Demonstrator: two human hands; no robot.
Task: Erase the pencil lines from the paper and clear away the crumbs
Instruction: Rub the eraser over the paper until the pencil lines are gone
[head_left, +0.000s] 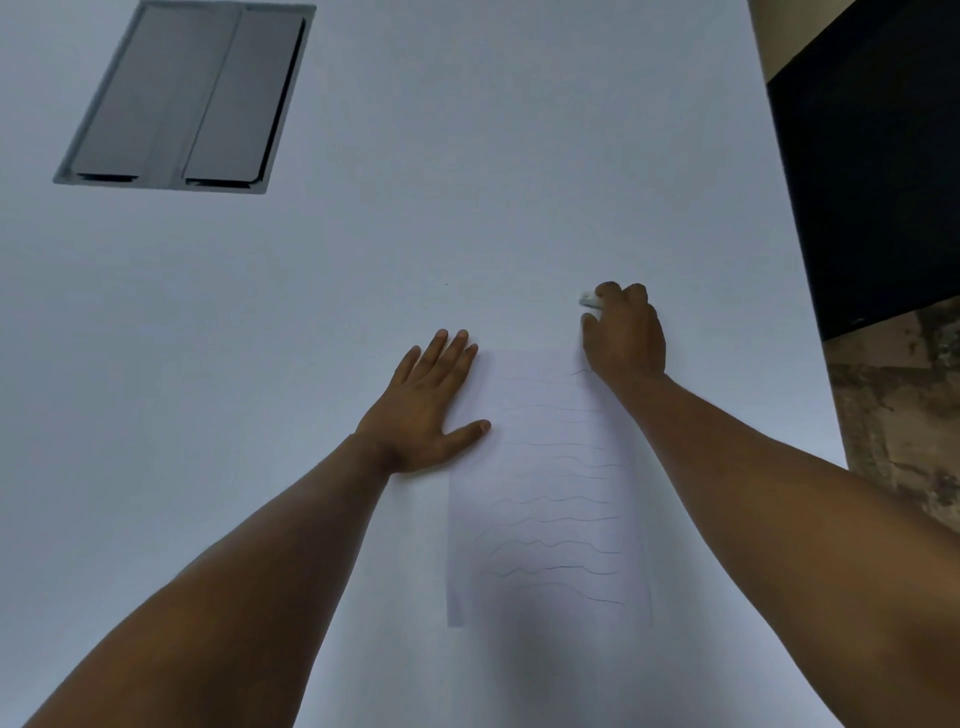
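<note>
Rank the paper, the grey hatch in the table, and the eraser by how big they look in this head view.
1. Paper
2. Grey hatch: close to the paper, but farther away, so unsure.
3. Eraser: smallest, mostly hidden in the right hand.

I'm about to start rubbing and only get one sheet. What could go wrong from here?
1. The left hand pins only the paper's far left edge; the near end lies free and could buckle or slide.
2. The right hand holds the eraser beyond the paper; dragging it back might catch that top edge.
3. The faint pencil lines are easily missed.
</note>
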